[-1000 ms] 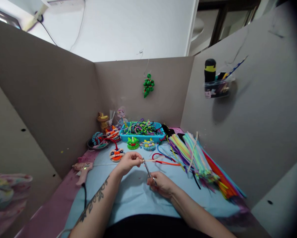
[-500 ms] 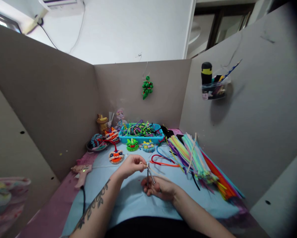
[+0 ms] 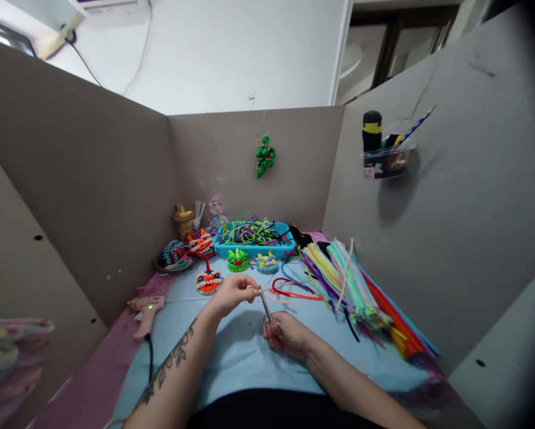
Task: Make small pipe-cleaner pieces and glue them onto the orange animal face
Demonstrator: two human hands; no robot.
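Observation:
My right hand (image 3: pixel 289 335) grips a pair of scissors (image 3: pixel 266 305) by the handles, with the blades together and pointing up to the left. The blade tips meet the fingertips of my left hand (image 3: pixel 237 293). Pinched between that thumb and forefinger is a small cream pipe cleaner (image 3: pixel 258 291), mostly hidden by the fingers. Beyond my left hand sit an orange-and-cream lion-like head (image 3: pixel 208 282), a green head (image 3: pixel 238 261) and a pale blue and yellow one (image 3: pixel 267 263), all of fuzzy pipe cleaner.
A blue tray (image 3: pixel 255 250) of pipe cleaner scraps stands at the back. Bundled pipe cleaners (image 3: pixel 352 286) lie to the right, with loose red and orange ones (image 3: pixel 296 294) beside them. At left rests a pink glue gun (image 3: pixel 148 316) with a black cord. Grey partitions (image 3: pixel 254 155) surround the table.
The scissors have gone from open to shut, and my right hand has turned slightly. The long cream strand that ran past the blades toward my right hand no longer shows there.

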